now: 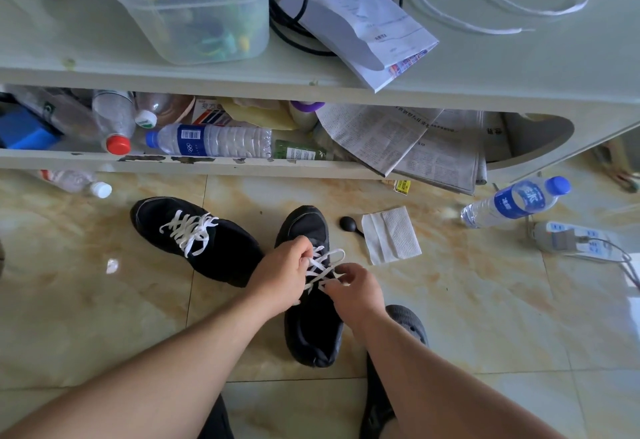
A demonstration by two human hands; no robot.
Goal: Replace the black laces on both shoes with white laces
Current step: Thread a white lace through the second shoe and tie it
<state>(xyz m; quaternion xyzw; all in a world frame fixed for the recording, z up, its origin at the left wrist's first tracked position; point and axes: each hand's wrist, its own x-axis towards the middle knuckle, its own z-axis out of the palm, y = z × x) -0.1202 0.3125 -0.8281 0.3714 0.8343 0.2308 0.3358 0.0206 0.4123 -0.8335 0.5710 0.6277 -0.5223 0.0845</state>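
Note:
Two black shoes stand on the tiled floor. The left shoe (pixel 207 241) carries a white lace (pixel 188 230) tied in a bow. The right shoe (pixel 313 317) points away from me, with a white lace (pixel 323 267) crossed through its eyelets. My left hand (pixel 282 274) pinches a loop of that lace on the shoe's left side. My right hand (pixel 355 288) pinches the lace on the right side. Black laces (pixel 294 28) lie coiled on the table above, partly under a folded paper. Another white lace (pixel 485 21) lies loose at the table's far right.
A clear tub of coloured laces (pixel 194 12) stands on the table. The shelf below holds bottles (pixel 214 140) and newspapers (pixel 426 147). On the floor lie a tissue (pixel 391 236), a black spoon (pixel 348 224), a water bottle (pixel 516 201) and a power strip (pixel 575 241). A dark clog (pixel 407 322) is by my right arm.

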